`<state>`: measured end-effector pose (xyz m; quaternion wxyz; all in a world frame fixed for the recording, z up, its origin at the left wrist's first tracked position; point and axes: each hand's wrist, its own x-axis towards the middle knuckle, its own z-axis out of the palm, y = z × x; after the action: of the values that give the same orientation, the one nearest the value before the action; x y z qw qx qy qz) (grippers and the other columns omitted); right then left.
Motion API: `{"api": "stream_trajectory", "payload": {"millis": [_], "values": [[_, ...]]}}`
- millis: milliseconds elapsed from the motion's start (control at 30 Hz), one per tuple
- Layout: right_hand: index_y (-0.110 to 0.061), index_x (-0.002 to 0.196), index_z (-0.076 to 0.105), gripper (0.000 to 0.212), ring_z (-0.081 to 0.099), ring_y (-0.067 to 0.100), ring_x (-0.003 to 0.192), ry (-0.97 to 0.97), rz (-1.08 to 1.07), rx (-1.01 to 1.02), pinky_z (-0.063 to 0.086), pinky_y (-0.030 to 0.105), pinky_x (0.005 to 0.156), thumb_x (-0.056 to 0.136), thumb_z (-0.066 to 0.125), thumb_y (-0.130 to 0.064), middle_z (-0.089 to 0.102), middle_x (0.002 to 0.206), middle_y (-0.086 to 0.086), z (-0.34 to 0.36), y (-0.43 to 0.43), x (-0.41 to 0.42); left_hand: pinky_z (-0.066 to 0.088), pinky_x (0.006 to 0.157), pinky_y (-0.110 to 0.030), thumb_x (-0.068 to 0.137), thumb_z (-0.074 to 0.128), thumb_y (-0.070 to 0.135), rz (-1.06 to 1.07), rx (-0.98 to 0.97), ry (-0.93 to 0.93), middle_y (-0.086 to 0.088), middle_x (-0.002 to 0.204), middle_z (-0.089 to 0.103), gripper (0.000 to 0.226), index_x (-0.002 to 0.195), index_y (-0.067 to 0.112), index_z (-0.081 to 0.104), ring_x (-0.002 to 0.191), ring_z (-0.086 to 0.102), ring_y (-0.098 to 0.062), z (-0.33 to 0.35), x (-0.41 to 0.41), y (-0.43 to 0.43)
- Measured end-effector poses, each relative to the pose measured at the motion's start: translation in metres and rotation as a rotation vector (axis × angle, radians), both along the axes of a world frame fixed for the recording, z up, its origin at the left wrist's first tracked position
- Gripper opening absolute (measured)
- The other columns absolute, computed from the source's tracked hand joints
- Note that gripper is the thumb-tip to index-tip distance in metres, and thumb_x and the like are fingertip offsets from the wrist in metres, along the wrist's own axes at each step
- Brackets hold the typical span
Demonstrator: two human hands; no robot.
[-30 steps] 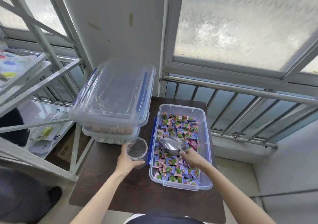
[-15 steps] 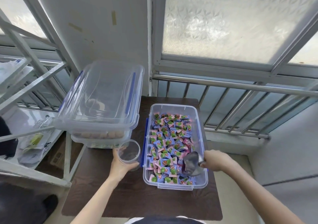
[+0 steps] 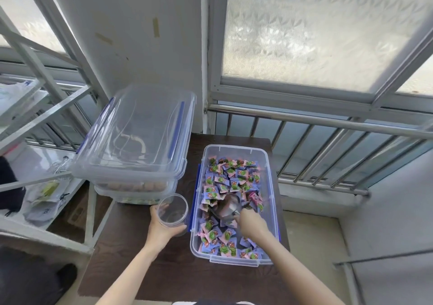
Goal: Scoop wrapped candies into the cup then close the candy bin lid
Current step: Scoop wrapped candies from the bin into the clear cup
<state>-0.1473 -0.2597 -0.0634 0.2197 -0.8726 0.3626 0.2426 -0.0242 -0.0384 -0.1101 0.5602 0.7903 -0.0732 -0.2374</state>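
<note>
The left hand [image 3: 161, 228] is wrapping its grip around the clear cup [image 3: 173, 208] just left of centre, fingers curling under the base and thumb running up the near wall. The cup is standing upright on the dark table [image 3: 178, 276], right beside the left wall of the candy bin [image 3: 273, 187], and it is looking empty.

Over in the lower middle of the frame, the right hand [image 3: 251, 225] is closing its grip on the handle of the metal scoop [image 3: 226, 207]. The scoop's bowl is pointing toward the top of the frame and digging in among the wrapped candies [image 3: 230, 173], down inside the bin. Whether any candies are sitting in the bowl, I cannot tell.

The bin is lying uncovered, long side running up the frame, with pink, blue and green wrappers covering its floor. A blue clip is hanging on its left wall.

To the left of the bin, the clear lid [image 3: 136, 136] with blue clips is resting on top of a second container [image 3: 136, 191], which is showing brownish round pieces through its wall. A metal rack [image 3: 46, 107] is filling the left edge, and a window railing [image 3: 328, 122] is running across the right.
</note>
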Motion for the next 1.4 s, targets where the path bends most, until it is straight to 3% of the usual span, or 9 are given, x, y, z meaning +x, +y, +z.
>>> {"api": "stream_trajectory", "payload": {"millis": [200, 433, 600, 700, 833, 933, 1033, 1133, 1400], "values": [[-0.002, 0.116, 0.047, 0.026, 0.062, 0.033, 0.101, -0.138, -0.147, 0.07, 0.041, 0.033, 0.068, 0.1, 0.035, -0.019, 0.063, 0.113, 0.018, -0.031, 0.012, 0.014, 0.036, 0.097, -0.028, 0.03, 0.084, 0.04, 0.031, 0.017, -0.01, 0.001, 0.119, 0.052, 0.091, 0.109, 0.029, 0.041, 0.112, 0.051, -0.013, 0.0, -0.003, -0.001], [-0.005, 0.115, 0.044, 0.032, 0.053, 0.024, 0.081, -0.338, -0.449, 0.434, 0.04, 0.03, 0.063, 0.1, 0.036, -0.032, 0.059, 0.098, 0.011, -0.052, 0.012, 0.033, 0.035, 0.097, -0.028, 0.044, 0.093, 0.009, 0.013, 0.037, -0.052, -0.002, 0.12, 0.051, 0.083, 0.105, 0.029, 0.04, 0.115, 0.05, -0.019, -0.003, -0.002, -0.001], [-0.009, 0.127, 0.038, 0.037, 0.04, 0.007, 0.054, -0.391, -0.584, 0.659, 0.034, 0.018, 0.044, 0.1, 0.036, -0.034, 0.042, 0.072, -0.006, -0.066, 0.025, 0.052, 0.034, 0.097, -0.028, 0.039, 0.092, 0.021, 0.019, 0.034, -0.027, -0.002, 0.12, 0.051, 0.091, 0.113, 0.017, 0.039, 0.115, 0.05, -0.019, -0.001, -0.002, 0.0], [-0.009, 0.142, 0.028, 0.047, 0.058, 0.024, 0.107, -0.44, -0.518, 0.602, 0.046, 0.032, 0.086, 0.101, 0.034, -0.031, 0.056, 0.119, 0.003, -0.058, 0.035, 0.051, 0.034, 0.096, -0.027, 0.03, 0.082, 0.04, 0.031, 0.036, 0.002, -0.002, 0.12, 0.051, 0.098, 0.114, 0.015, 0.039, 0.111, 0.049, -0.015, 0.002, -0.004, -0.002], [-0.009, 0.15, 0.007, 0.061, 0.03, 0.029, 0.14, -0.495, -0.491, 0.597, 0.028, 0.035, 0.111, 0.101, 0.034, -0.033, 0.027, 0.153, 0.009, -0.06, 0.033, 0.045, 0.034, 0.095, -0.026, 0.03, 0.081, 0.041, 0.022, 0.038, 0.006, -0.002, 0.12, 0.051, 0.099, 0.115, 0.013, 0.04, 0.111, 0.049, -0.014, 0.004, -0.003, -0.002], [-0.013, 0.147, 0.016, 0.08, 0.055, 0.016, 0.105, -0.472, -0.489, 0.616, 0.043, 0.028, 0.085, 0.088, 0.037, -0.064, 0.047, 0.125, 0.001, -0.087, 0.015, 0.042, 0.035, 0.094, -0.025, 0.033, 0.085, 0.033, 0.02, 0.042, 0.01, -0.002, 0.12, 0.05, 0.096, 0.115, 0.013, 0.039, 0.112, 0.049, -0.014, 0.004, -0.003, -0.001], [-0.019, 0.115, 0.036, 0.036, 0.041, 0.001, 0.063, -0.476, -0.447, 0.649, 0.035, 0.017, 0.057, 0.095, 0.037, -0.048, 0.044, 0.08, -0.014, -0.091, 0.001, 0.033, 0.035, 0.096, -0.026, 0.036, 0.087, 0.028, 0.022, 0.055, 0.008, -0.002, 0.121, 0.05, 0.094, 0.116, 0.013, 0.039, 0.113, 0.048, -0.014, 0.004, -0.003, 0.0], [-0.023, 0.097, 0.04, 0.015, 0.037, 0.003, 0.054, -0.567, -0.475, 0.686, 0.031, 0.018, 0.048, 0.098, 0.039, -0.038, 0.04, 0.07, -0.01, -0.068, -0.001, 0.02, 0.035, 0.098, -0.027, 0.042, 0.093, 0.018, 0.009, 0.084, -0.002, -0.002, 0.122, 0.051, 0.092, 0.117, 0.014, 0.039, 0.116, 0.048, -0.015, 0.004, -0.001, 0.001], [-0.03, 0.106, 0.033, 0.01, 0.025, 0.005, 0.039, -0.617, -0.35, 0.701, 0.022, 0.021, 0.039, 0.099, 0.039, -0.035, 0.031, 0.057, -0.005, -0.028, -0.018, -0.016, 0.037, 0.091, -0.025, 0.048, 0.092, 0.005, -0.032, 0.151, -0.118, 0.001, 0.116, 0.056, 0.087, 0.121, 0.011, 0.045, 0.109, 0.053, -0.013, 0.017, 0.001, 0.001]]}}
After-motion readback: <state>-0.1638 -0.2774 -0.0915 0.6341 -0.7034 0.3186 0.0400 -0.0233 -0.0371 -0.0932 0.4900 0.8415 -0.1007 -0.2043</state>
